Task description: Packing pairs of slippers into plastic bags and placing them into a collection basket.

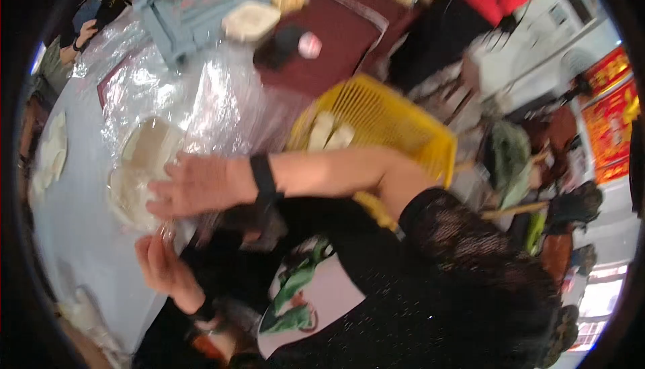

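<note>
The pale dish (144, 161) lies on the grey table (80, 208), at the near side of a spread of clear plastic film (218, 97); blur prevents confirming whether it is one dish or two overlapping, and whether film covers it. The right hand (205, 184) reaches across from the right, palm down, its fingers apart and extended over the dish's near edge; firm contact cannot be verified. The left hand (164, 268) is just below, with fingers bent and drawn together beside a glossy scrap of film; whether they are clamped on it cannot be told. Principal hazard, in this inspector's judgement: a sharp pull on the film with the dish poorly held could drag or tip the dish, the cause being loose film catching under or around it. Second, thin film may tear or bunch if pinched at one narrow spot. Third, the loose sheets beyond the dish could cling to the right hand's fingers or wrist strap (263, 175) and shift along with it. Fourth, the right forearm passes close in front of the yellow basket (376, 104), which holds pale pieces (329, 132); a careless backward swing of the elbow could knock its rim and jostle them.
</note>
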Demonstrator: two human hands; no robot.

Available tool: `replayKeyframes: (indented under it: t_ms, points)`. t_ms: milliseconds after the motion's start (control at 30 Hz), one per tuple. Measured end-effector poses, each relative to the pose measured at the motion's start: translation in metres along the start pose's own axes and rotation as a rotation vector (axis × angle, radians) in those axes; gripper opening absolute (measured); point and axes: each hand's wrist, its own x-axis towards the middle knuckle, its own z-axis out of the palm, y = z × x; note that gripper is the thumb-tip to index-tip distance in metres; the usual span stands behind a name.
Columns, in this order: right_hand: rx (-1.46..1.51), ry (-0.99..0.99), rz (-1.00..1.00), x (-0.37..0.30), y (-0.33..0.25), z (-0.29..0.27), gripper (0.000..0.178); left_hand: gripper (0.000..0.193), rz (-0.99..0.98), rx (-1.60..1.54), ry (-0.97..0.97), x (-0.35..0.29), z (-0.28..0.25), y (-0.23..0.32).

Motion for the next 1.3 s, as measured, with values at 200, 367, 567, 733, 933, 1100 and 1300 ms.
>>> replayKeyframes:
  t_ms: [200,367,567,733,933,1100,1300]
  points:
    - [0.119,0.363,0.121,0.002,-0.016,-0.044,0.016,0.012,0.326,0.153,0.199,0.049,-0.026,0.065]
    - [0.051,0.402,0.272,-0.049,-0.041,-0.157,0.023,0.032,0.616,-0.024,0.113,0.069,-0.085,0.106]
    - [0.135,0.101,0.466,-0.147,-0.006,-0.252,0.029,0.050,0.548,-0.901,-0.051,0.093,0.059,0.234]
    - [0.207,-0.122,0.907,-0.240,0.042,-0.304,0.029,0.044,0.611,-0.833,-0.188,0.108,0.156,0.238]
    - [-0.044,-0.427,1.205,-0.421,0.067,-0.243,0.026,0.024,0.055,-0.458,-1.029,0.054,0.167,0.193]
    - [-0.067,-0.650,1.573,-0.543,0.059,-0.138,0.029,0.018,-0.242,-0.216,-1.173,0.011,0.154,0.134]
    - [-0.197,-0.817,1.458,-0.685,-0.022,0.048,0.031,0.019,-0.405,0.024,-1.212,-0.029,0.124,0.099]
